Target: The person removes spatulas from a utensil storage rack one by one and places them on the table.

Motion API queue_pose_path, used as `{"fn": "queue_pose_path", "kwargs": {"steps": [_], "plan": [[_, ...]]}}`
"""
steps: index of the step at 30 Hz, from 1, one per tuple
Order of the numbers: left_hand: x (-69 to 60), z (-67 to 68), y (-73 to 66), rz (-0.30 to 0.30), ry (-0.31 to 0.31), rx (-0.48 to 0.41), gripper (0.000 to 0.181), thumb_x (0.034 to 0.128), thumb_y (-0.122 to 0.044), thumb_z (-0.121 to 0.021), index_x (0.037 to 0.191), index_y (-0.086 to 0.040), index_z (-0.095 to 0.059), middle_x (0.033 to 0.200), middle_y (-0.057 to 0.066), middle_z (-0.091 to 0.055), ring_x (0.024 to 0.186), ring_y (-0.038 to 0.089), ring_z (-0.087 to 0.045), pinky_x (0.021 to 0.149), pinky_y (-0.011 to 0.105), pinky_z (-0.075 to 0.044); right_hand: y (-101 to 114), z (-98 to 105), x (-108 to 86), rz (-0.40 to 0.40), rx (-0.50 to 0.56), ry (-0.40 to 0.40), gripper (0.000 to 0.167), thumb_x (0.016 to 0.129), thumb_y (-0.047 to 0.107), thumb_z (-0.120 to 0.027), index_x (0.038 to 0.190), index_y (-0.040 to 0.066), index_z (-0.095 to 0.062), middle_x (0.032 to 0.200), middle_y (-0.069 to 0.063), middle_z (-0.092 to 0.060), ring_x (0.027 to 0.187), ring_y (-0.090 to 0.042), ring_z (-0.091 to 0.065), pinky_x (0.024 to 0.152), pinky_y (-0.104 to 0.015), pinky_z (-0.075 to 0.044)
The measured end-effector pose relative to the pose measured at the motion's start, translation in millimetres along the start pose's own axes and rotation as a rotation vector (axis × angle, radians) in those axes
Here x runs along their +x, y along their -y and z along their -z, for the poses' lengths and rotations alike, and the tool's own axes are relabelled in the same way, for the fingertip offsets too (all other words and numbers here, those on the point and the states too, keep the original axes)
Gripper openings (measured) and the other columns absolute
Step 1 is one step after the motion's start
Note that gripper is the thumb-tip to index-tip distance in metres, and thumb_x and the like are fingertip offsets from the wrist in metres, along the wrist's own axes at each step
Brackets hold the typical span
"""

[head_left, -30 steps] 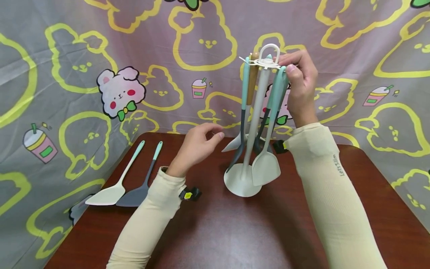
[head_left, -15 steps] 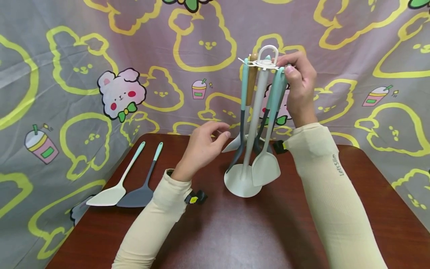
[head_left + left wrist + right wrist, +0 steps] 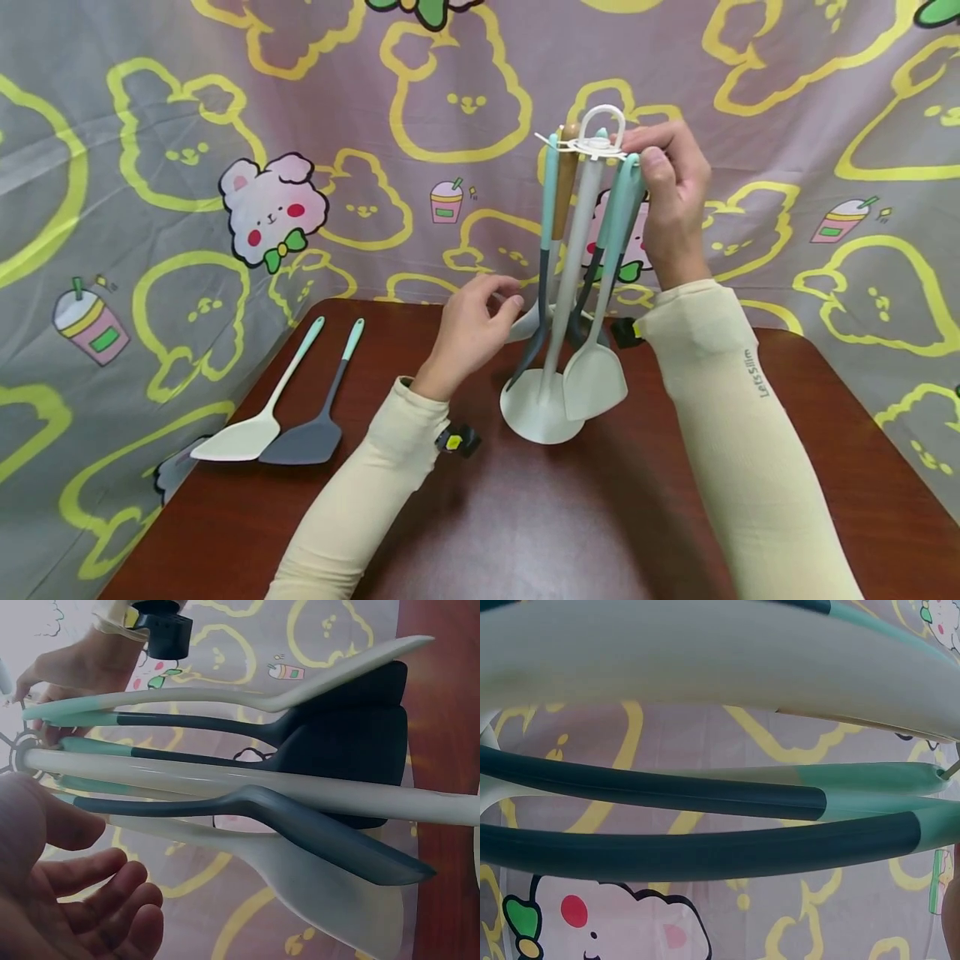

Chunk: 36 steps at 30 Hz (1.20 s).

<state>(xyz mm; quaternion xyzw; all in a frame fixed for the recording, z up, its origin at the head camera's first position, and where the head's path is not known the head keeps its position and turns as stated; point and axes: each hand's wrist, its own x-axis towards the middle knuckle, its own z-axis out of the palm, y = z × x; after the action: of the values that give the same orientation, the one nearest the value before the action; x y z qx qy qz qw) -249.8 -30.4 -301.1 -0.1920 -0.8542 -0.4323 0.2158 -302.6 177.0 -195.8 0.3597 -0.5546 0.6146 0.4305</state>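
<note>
A white utensil rack [image 3: 528,412] stands on the table, hung with several mint-handled kitchen utensils. A cream turner [image 3: 596,379] hangs at its front right, a dark utensil [image 3: 543,275] at its left, and a wooden handle [image 3: 566,192] behind. My right hand [image 3: 675,200] pinches the rack's top at the right, against the mint handle tops. Left of the rack, my left hand [image 3: 472,329] hovers with loosely bent fingers and nothing in them. Close in the left wrist view is a dark utensil head [image 3: 330,836]. Dark utensil shafts [image 3: 705,855] fill the right wrist view; most of that hand is hidden there.
On the table's left side lie a cream turner [image 3: 240,437] and a dark grey turner [image 3: 303,440], handles pointing away. A patterned cloth [image 3: 465,192] hangs behind and around the brown table [image 3: 525,517].
My left hand has moved to the right, closer to the rack and its hanging utensils. The right hand stays at the top of the rack, nearly still.
</note>
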Motion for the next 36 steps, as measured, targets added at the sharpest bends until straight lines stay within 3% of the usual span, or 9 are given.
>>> {"fn": "queue_pose_path", "kwargs": {"steps": [10,29,36], "plan": [[13.6,-4.2,-2.9,0.041,-0.023,-0.026,0.025,0.0956,-0.02,-0.059,0.116,-0.009,-0.069,0.111,0.009,-0.067,0.09,0.022,-0.065,0.082,0.037,-0.054,0.4,-0.1,3.3,0.004,0.026,0.001,0.026,0.082,0.025,-0.048,0.085,0.007,-0.066,0.088,0.002,-0.068,0.091,-0.017,-0.066,0.089,-0.027,-0.049],[36.2,-10.3,-19.3,0.05,-0.032,-0.052,0.027,0.0972,-0.022,-0.058,0.119,-0.009,-0.066,0.112,0.006,-0.065,0.093,0.019,-0.064,0.082,0.034,-0.053,-0.1,0.1,2.9,-0.013,-0.021,-0.007,0.025,0.081,0.016,-0.04,0.083,0.01,-0.065,0.088,0.007,-0.067,0.09,-0.014,-0.063,0.085,-0.025,-0.046],[44.9,-11.4,-22.2,0.024,-0.022,-0.065,0.027,0.0971,-0.024,-0.059,0.119,-0.01,-0.066,0.111,0.004,-0.066,0.092,0.018,-0.064,0.079,0.031,-0.053,-4.2,3.2,2.7,-0.043,-0.057,-0.001,0.026,0.081,0.017,-0.039,0.084,0.012,-0.064,0.088,0.009,-0.065,0.09,-0.014,-0.062,0.083,-0.024,-0.045]]}}
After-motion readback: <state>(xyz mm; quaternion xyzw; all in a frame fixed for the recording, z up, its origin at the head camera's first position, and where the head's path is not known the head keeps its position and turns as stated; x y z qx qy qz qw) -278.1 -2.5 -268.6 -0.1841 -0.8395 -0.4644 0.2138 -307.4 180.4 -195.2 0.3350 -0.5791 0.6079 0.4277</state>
